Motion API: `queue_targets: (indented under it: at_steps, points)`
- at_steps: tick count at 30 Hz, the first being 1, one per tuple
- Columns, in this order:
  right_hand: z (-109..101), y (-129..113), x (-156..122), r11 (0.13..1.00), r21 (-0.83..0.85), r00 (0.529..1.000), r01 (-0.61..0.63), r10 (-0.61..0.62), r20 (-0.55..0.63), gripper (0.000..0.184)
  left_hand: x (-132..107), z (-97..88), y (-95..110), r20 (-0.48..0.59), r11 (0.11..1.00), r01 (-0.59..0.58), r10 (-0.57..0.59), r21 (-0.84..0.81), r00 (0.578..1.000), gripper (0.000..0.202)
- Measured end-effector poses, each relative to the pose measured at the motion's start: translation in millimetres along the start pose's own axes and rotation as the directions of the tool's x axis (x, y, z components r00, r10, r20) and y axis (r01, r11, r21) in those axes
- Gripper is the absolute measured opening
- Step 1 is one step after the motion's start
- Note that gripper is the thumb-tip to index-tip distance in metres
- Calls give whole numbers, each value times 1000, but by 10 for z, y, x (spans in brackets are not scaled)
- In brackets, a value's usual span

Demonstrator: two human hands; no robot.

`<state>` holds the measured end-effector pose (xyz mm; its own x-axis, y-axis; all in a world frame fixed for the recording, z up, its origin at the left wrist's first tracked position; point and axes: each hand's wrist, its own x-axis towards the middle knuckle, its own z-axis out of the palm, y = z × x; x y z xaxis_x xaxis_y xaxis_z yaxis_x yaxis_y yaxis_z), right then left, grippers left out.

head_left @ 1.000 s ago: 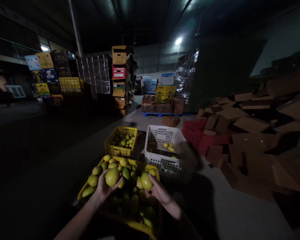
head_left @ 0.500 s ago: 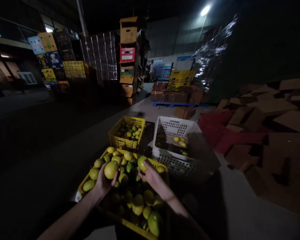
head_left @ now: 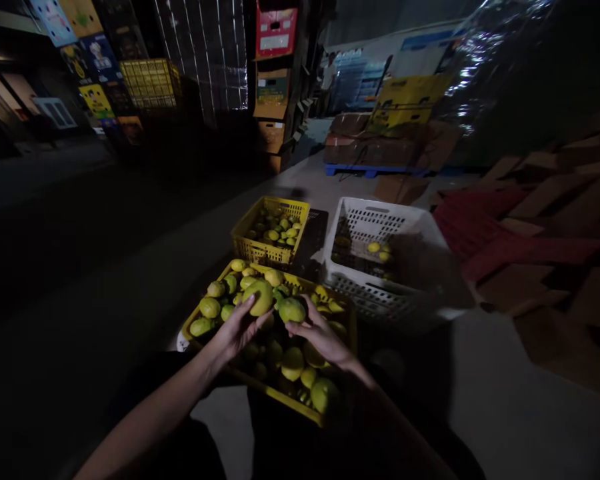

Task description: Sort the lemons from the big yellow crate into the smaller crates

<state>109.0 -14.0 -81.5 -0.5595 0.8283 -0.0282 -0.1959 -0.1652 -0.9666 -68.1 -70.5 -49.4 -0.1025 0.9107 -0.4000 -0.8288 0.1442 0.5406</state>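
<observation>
My left hand (head_left: 239, 331) is closed around a large yellow-green lemon (head_left: 259, 297), its thumb lying along the near side. Close beside it, my right hand (head_left: 322, 333) grips a greener lemon (head_left: 292, 310) between thumb and fingers. Both fruits are held over a shallow yellow crate (head_left: 280, 392) heaped with lemons, from bright yellow to deep green. One big green-yellow lemon (head_left: 324, 395) lies in the crate's near corner. My hands and the shadow hide much of the crate's middle.
Behind stands a smaller yellow crate (head_left: 250, 248) with many lemons. To its right, a white crate (head_left: 365, 272) holds several lemons. Flattened cardboard (head_left: 530, 293) and red crates (head_left: 520, 247) lie at right. Stacked cartons (head_left: 273, 93) and a blue pallet (head_left: 370, 170) stand farther back, near a distant person (head_left: 329, 77).
My view has tilted down, so the crates sit higher in the picture. My hands have drawn closer together, each still holding its lemon.
</observation>
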Motion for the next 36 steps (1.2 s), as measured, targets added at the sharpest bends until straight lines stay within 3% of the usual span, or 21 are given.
queue_targets:
  at_steps: [3,6,9,13,17,22,25,27,30,33,36]
  points:
    - [16,3,-36,999,2,999,-37,37,-16,61,-17,-75,-31,65,994,-39,32,99,997,29]
    - [10,36,-64,999,45,998,-31,33,-52,63,-41,-107,-14,159,943,-100,51,317,986,46]
    - [-27,63,-97,999,35,994,-25,29,-104,66,-51,-104,51,304,801,-293,145,523,941,57]
    - [-75,40,-145,999,-43,988,-6,0,-157,69,-49,-85,136,480,574,-508,216,642,850,69]
    - [-79,-17,-175,997,-80,983,9,-23,-181,70,-74,-63,173,544,378,-603,262,703,797,72]
    - [-41,-38,-185,999,-34,977,39,-45,-208,69,-100,-17,208,586,285,-659,304,696,751,70]
    - [-5,-15,-182,997,56,979,49,-37,-202,65,-90,4,219,504,350,-599,330,720,798,68]
    - [20,-19,-179,992,107,988,61,-45,-146,56,-79,12,206,407,495,-482,258,723,876,62]
    - [43,-72,-167,986,168,1000,5,-2,-21,53,-66,28,141,252,751,-197,42,630,967,48]
    - [59,-121,-140,979,174,994,-106,100,45,63,-51,60,50,90,863,93,-158,497,983,37]
    - [97,-99,-106,979,141,989,-146,145,18,66,-27,96,-10,-16,880,254,-271,401,963,27]
